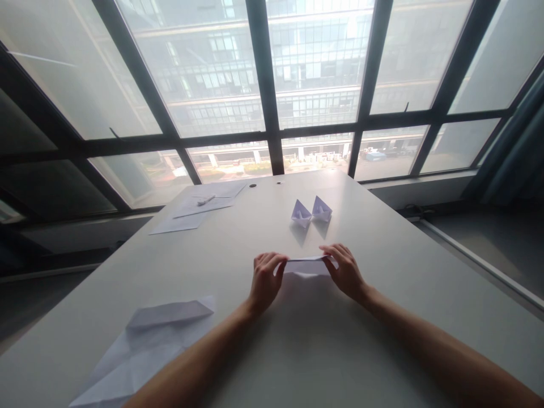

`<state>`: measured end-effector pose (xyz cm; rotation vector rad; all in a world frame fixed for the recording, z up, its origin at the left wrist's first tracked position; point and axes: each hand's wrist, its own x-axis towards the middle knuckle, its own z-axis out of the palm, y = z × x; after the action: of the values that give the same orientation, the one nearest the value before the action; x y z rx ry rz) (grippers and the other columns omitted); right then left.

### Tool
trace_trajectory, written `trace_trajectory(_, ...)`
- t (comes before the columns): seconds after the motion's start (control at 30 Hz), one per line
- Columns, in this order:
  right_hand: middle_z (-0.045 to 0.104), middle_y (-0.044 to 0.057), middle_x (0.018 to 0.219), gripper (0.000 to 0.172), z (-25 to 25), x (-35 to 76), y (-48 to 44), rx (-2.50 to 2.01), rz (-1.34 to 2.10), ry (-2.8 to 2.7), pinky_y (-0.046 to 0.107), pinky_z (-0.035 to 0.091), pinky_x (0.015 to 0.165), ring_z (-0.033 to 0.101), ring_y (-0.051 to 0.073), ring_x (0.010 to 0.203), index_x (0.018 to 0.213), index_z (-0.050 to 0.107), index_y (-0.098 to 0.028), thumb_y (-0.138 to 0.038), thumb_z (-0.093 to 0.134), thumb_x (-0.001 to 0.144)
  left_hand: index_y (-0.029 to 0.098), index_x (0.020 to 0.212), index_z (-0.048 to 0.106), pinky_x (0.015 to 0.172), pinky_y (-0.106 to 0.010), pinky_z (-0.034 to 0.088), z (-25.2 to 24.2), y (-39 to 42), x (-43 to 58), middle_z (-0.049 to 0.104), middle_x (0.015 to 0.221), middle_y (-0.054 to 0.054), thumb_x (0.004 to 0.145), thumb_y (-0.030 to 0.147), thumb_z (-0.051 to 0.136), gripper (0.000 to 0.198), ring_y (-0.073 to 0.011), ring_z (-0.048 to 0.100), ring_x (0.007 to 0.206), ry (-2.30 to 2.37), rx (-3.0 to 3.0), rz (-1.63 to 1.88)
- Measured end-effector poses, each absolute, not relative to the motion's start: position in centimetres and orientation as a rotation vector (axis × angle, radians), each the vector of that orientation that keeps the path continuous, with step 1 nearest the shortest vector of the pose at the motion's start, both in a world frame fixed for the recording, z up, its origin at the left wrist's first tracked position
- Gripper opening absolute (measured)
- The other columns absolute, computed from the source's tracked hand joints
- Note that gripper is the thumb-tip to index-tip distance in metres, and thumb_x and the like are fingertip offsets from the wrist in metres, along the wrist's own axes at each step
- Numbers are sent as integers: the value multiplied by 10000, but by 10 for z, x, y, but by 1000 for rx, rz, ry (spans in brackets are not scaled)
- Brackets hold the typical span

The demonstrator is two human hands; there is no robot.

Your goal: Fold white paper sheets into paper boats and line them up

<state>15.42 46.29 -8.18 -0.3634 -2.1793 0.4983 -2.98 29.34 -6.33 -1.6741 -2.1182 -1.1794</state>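
Between my two hands a folded sheet of paper [306,266] stretches sideways, its top edge up and its lower part toward me. My left hand [267,277] pinches the left end between thumb and fingers. At the other end my right hand [343,269] is closed on the paper in the same way. Just beyond stand two folded paper boats, one on the left [301,215] and one on the right [322,209], side by side. To the left of my left forearm lies a larger creased sheet [157,340] with a folded upper edge.
Several flat white sheets [182,222] lie at the far left of the white table [382,340], with a small crumpled-looking white item [206,200] on them. Two dark round spots mark the far end. Large windows [317,62] rise behind the table.
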Motion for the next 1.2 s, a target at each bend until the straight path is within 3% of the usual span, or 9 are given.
trace_trajectory(0.1,668,73,959,168,-77,157,460,-297,429,-2159,408,460,846,592,240,932,966,677,-244,-223,511,959,248,892,670,1004,-378,402,-59,290,-28,695,1021,-20,975,225,519,174,-195,627,1024,-2029,-1640,-1217)
trace_trajectory(0.4,692,61,959,156,-77,154,462,-247,474,-2327,387,456,864,608,223,927,925,674,-230,-146,542,927,237,842,659,976,-406,440,-63,294,-32,646,1112,-42,811,54,574,204,-236,590,1084,-2218,-1675,-1078)
trace_trajectory(0.63,703,64,940,208,-80,153,462,-300,570,-2372,345,503,801,637,219,898,1022,672,-213,-136,497,943,216,890,634,848,-346,489,-67,297,-34,690,901,-31,862,146,557,107,-208,644,882,-2303,-1745,-1144)
trace_trajectory(1.0,716,71,1077,266,-84,152,464,-342,591,-2330,385,518,874,658,235,976,1183,629,-236,-193,485,964,222,1000,658,782,-288,500,-69,297,-35,723,928,-27,956,226,481,183,-189,671,849,-2315,-1790,-1286)
trace_trajectory(1.2,705,65,1065,317,-84,154,466,-455,520,-2389,340,518,825,661,229,950,1254,609,-243,-189,496,963,210,1013,677,807,-298,502,-71,298,-38,708,982,-49,964,245,484,202,-201,660,894,-2300,-1808,-1270)
